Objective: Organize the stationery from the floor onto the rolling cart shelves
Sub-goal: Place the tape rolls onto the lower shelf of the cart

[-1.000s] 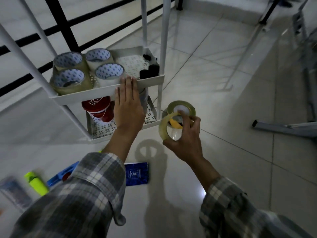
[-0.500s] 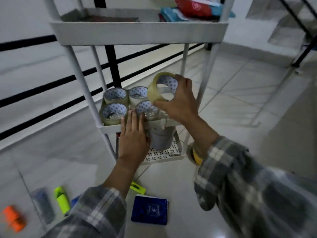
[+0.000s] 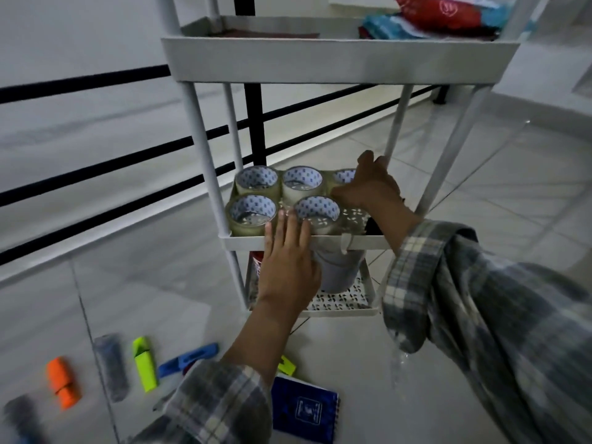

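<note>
A white rolling cart (image 3: 336, 56) stands in front of me. Its middle shelf (image 3: 365, 242) holds several clear tape rolls (image 3: 256, 184) standing side by side. My right hand (image 3: 368, 187) reaches over the shelf and grips another tape roll (image 3: 344, 177) at the back right, next to the others. My left hand (image 3: 288, 257) lies flat with straight fingers against the shelf's front rim. On the floor lie an orange highlighter (image 3: 62, 381), a yellow-green highlighter (image 3: 144, 363), a blue marker (image 3: 189, 360), a grey tube (image 3: 112, 366) and a blue notebook (image 3: 304, 411).
The bottom shelf holds a grey cup (image 3: 339, 270) and a red container (image 3: 256, 261). The top shelf carries red and blue packets (image 3: 432, 17). A black railing (image 3: 96, 168) runs behind the cart. Dark items (image 3: 371, 225) sit at the shelf's front right.
My right hand carried the tape roll from above the shelf down onto its back right corner. The left hand stayed on the shelf rim. The camera moved nearer.
</note>
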